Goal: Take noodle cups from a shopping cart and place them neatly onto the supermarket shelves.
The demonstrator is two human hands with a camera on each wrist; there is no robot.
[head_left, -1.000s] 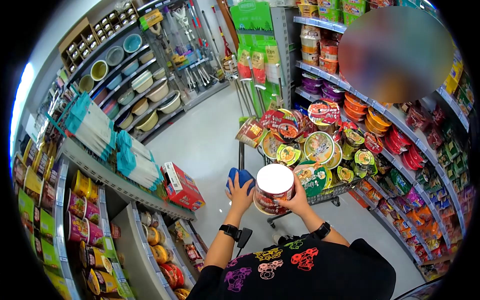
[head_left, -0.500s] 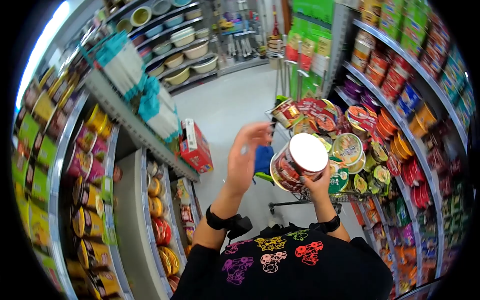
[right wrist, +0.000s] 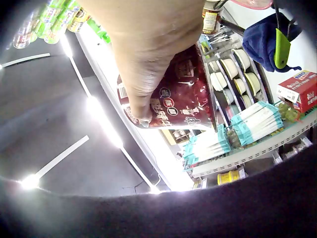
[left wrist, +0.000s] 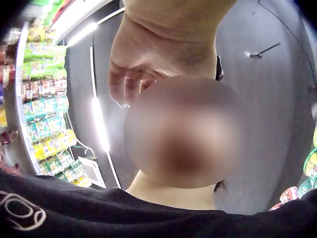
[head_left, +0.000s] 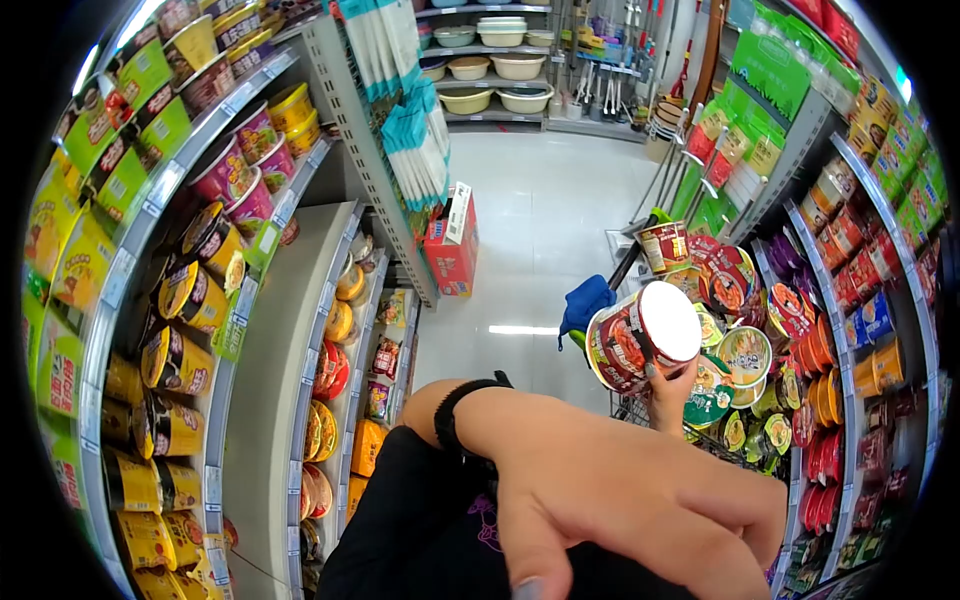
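In the head view, my right hand (head_left: 672,395) grips a dark red instant noodle bucket (head_left: 622,345), its white round end facing up toward the camera. White lettering and part of the red wall of the bucket (right wrist: 181,101) show in the right wrist view, with the thumb pressed along it. My left hand (head_left: 640,490) is raised very near the head camera, its back toward the lens, fingers loosely bent and holding nothing visible. In the left wrist view the left hand (left wrist: 158,54) is up by the person's head, some fingers hidden behind a blurred patch.
A shopping cart piled with noodle bowls (head_left: 745,355) stands beyond the right hand, a blue cloth bag (head_left: 587,303) hanging at its handle. Shelves of noodle buckets (head_left: 180,300) line the left; more packed shelves (head_left: 850,330) line the right. A red carton (head_left: 455,245) sits on the floor.
The left hand has left the blue bag at the cart handle and risen toward the head camera. The right hand still holds the noodle bucket, now tilted. The head view has swung left.
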